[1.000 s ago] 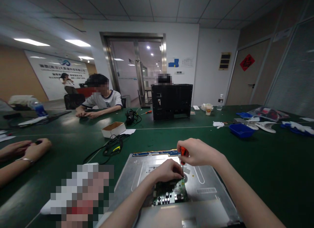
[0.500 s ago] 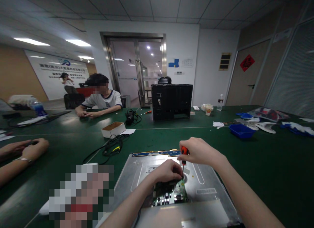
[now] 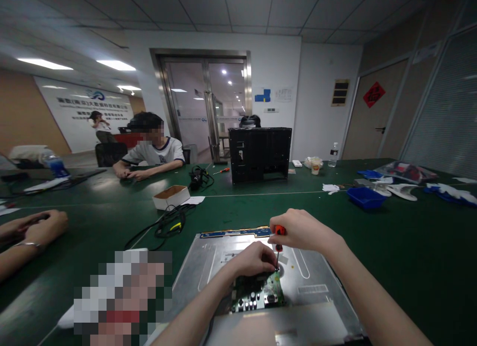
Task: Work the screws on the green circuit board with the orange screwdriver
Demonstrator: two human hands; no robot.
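Observation:
My right hand (image 3: 300, 229) is closed around the handle of a red and black screwdriver (image 3: 279, 230), held upright with its thin shaft pointing down. The tip meets the upper right corner of a green circuit board (image 3: 274, 289). My left hand (image 3: 253, 259) reaches over the board, its fingers curled and pinched close beside the tip; what they grip, if anything, is hidden. The board sits on the silver metal back of a flat display panel (image 3: 316, 274) lying before me. A narrow blue circuit strip (image 3: 231, 233) runs along the panel's far edge.
Black cables (image 3: 169, 224) and an open cardboard box (image 3: 171, 198) lie left of the panel. Beyond stands a black monitor housing (image 3: 260, 154). A blue tray (image 3: 366, 198) is at right. A co-worker's hands (image 3: 42, 229) are at far left; another person sits across the table.
The screwdriver and both hands stay at the board's corner, with only a slight shift of the right hand. The whole view has moved a little.

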